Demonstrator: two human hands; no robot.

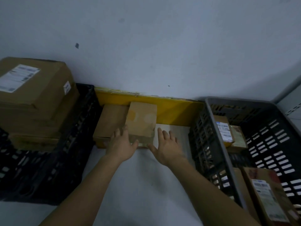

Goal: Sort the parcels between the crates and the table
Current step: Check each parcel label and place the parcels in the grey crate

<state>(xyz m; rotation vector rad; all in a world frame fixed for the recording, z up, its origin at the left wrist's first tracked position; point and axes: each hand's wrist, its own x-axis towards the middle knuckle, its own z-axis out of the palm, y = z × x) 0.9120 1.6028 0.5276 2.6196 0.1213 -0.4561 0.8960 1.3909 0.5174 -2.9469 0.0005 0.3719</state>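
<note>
1. progress, as judged from the layout: sorting is partly done. the white desk (146,185) carries two parcels between the crates; both crates hold parcels too, so it cannot be told how many are left to move.
2. the small tan cardboard parcel with pale round marks (141,119) lies against the yellow back ledge (175,108), resting partly on the flat brown cardboard parcel (109,123) to its left.
3. left hand (121,146): fingers straight and spread, lying against the small parcel's left near corner; not curled round it.
4. right hand (167,147): fingers straight and spread, just beside the parcel's right near corner, over a white sheet (177,132); whether it touches the parcel cannot be told. neither hand grips anything.
5. the black perforated plastic crate on the left (68,160) bears a stack of large brown cardboard boxes (34,101), the top one with a white printed label.
6. the grey slotted plastic crate on the right (219,144) holds labelled cardboard parcels (224,129) at its far end and more near its front.
7. materials: matt, slightly creased cardboard; rigid lattice crate walls; smooth desk surface; a plain pale wall (162,46) behind
</note>
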